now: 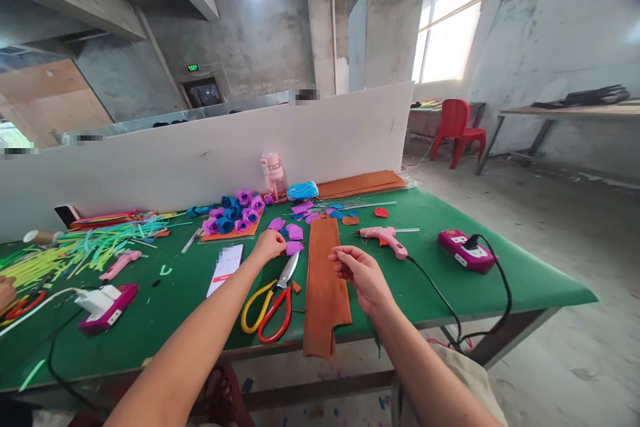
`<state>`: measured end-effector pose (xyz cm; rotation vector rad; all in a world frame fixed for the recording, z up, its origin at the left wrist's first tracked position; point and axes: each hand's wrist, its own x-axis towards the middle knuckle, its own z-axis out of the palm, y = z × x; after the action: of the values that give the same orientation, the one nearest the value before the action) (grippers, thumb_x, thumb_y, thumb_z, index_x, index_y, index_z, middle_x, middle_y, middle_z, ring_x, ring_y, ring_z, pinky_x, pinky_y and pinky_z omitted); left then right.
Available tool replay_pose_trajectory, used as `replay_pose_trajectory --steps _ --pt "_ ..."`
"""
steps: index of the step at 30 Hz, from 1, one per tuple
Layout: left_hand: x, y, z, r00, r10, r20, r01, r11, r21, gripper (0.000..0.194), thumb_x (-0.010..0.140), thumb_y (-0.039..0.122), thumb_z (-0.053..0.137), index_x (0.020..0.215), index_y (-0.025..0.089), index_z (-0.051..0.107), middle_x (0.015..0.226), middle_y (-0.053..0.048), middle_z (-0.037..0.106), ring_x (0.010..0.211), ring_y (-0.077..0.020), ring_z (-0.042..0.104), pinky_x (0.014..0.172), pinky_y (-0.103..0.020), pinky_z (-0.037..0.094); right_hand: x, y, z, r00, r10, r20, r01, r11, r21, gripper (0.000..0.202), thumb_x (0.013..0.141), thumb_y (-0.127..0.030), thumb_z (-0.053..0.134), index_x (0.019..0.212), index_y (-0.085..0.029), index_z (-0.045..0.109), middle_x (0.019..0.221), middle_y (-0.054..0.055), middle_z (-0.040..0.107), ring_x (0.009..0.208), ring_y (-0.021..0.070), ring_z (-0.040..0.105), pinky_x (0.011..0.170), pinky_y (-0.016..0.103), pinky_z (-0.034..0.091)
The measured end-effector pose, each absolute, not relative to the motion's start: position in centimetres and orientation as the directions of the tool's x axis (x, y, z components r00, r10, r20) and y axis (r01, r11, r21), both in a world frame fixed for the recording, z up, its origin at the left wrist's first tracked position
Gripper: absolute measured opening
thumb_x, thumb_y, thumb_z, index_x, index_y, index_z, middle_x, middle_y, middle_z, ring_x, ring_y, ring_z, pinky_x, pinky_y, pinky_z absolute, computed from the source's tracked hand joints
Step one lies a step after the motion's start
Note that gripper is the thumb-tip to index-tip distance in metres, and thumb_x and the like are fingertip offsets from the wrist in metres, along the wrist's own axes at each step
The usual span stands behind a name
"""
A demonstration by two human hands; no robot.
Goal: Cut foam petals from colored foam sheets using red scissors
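My left hand (270, 246) is closed in a pinch, its fingertips at the edge of a purple paper petal (294, 249). More purple petals (295, 231) lie just beyond it. Scissors (287, 275) with one yellow and one red handle rest below that hand, blades pointing away. A folded strip of brown crepe paper (323, 280) lies between my hands and hangs over the table's front edge. Over its right side, my right hand (361, 275) has thumb and forefinger pressed together; anything between them is too small to make out.
A pink glue gun (385, 239) and purple power socket (467, 250) with its cord lie to the right. Purple and blue paper flowers (233, 213), a phone (226, 269) and pipe cleaners (107, 240) lie left. Another person's hand (7, 292) shows at the left edge.
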<state>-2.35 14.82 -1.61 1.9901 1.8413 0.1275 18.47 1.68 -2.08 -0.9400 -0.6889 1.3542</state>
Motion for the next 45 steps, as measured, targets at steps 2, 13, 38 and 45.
replay_pose_trajectory --steps 2,13,38,45 --pt "-2.6 14.5 -1.1 0.133 0.974 -0.186 0.926 -0.055 0.375 0.030 0.089 0.033 0.054 0.112 0.015 0.056 0.112 -0.007 0.059 0.093 -0.0193 0.060 0.078 -0.038 0.053 18.6 1.7 -1.9 0.122 0.987 -0.101 -0.490 -0.029 -0.871 0.023 0.063 -0.034 0.074 0.077 -0.017 0.068 0.075 0.003 0.070 0.055 0.0082 0.053 0.055 0.021 0.041" --pt "-2.7 9.7 2.5 0.325 0.944 0.054 0.811 -0.307 0.497 0.020 0.079 0.028 0.057 0.082 0.012 0.068 0.083 -0.006 0.068 0.082 -0.0188 0.060 0.074 -0.029 0.047 19.0 -7.0 -3.7 0.227 0.951 -0.210 -0.506 -0.069 -0.860 0.030 0.065 -0.039 0.074 0.084 -0.017 0.065 0.080 0.003 0.069 0.060 0.0083 0.054 0.058 0.020 0.044" --pt "-1.3 -3.1 0.8 0.429 0.898 -0.093 0.729 -0.284 0.622 0.016 0.075 0.028 0.051 0.070 0.019 0.063 0.062 0.002 0.063 0.056 -0.0115 0.054 0.052 -0.022 0.038 13.9 -13.2 -8.9 -0.116 0.869 -0.481 -0.610 -0.444 -0.656 0.036 0.059 -0.038 0.081 0.078 -0.016 0.061 0.071 0.003 0.069 0.063 0.0128 0.065 0.064 0.023 0.049" --pt "-0.3 -5.0 -0.3 0.441 0.853 -0.279 0.625 -0.069 0.778 0.013 0.075 0.028 0.048 0.075 0.019 0.057 0.063 0.001 0.066 0.051 -0.0110 0.057 0.045 -0.019 0.039 12.7 -11.9 -8.6 -0.102 0.918 -0.382 -0.530 -0.375 -0.761 0.042 0.058 -0.034 0.081 0.091 -0.017 0.061 0.078 0.002 0.068 0.063 0.0135 0.061 0.061 0.026 0.049"
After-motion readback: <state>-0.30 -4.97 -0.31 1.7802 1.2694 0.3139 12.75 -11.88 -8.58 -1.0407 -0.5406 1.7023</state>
